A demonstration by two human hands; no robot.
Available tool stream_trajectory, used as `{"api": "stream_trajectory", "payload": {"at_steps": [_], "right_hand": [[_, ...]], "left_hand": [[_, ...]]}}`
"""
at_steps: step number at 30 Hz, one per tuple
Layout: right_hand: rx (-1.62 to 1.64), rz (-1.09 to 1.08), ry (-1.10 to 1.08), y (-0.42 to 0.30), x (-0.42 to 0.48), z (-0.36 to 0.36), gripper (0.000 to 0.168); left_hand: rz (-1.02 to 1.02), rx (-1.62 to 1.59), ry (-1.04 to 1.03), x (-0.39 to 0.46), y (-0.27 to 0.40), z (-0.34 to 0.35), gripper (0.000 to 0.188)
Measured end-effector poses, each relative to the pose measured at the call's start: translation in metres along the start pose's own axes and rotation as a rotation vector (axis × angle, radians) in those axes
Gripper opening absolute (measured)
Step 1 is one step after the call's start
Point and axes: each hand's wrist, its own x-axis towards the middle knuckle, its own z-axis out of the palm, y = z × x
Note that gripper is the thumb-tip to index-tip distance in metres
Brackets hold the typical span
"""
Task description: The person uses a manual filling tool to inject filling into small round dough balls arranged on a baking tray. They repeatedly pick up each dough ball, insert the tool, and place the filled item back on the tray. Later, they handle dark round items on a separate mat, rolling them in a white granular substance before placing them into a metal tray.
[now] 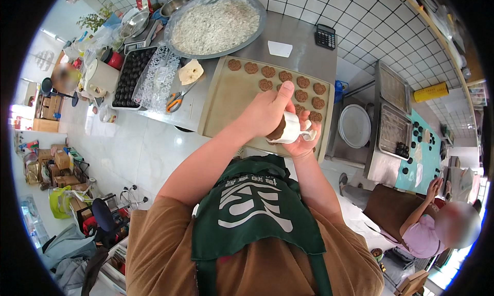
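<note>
Both of my hands meet over the right part of a baking tray (227, 99). My right hand (305, 141) grips a white plastic hand-press mould (290, 128) from beneath, its handle end pointing right. Brown dough (277, 131) shows at the mould's left, open end. My left hand (268, 108) lies against that dough, thumb raised, and its fingers are partly hidden behind the mould. Several patterned brown pieces (268, 71) sit in rows on the tray, and my hands cover some of them.
Behind the tray stands a large basin of pale crumbly mixture (216, 25). Orange-handled scissors (175, 103), a tray of dark balls (135, 76) and a calculator (325, 36) share the steel table. A co-worker (417, 218) is at a turquoise-topped table (409, 180) on the right.
</note>
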Motion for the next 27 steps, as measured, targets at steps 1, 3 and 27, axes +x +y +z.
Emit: {"api": "stream_trajectory", "payload": {"at_steps": [1, 3, 27], "right_hand": [[0.002, -0.007, 0.019, 0.001, 0.0, 0.0, 0.04], [-0.038, -0.026, 0.029, 0.0, 0.002, 0.003, 0.037], [0.091, 0.033, 0.145, 0.004, -0.013, -0.019, 0.038]], "left_hand": [[0.03, 0.061, 0.024, -0.001, 0.001, 0.003, 0.091], [0.096, 0.072, 0.079, -0.002, -0.002, 0.007, 0.084], [-0.065, -0.058, 0.119, -0.004, -0.03, 0.014, 0.078]]}}
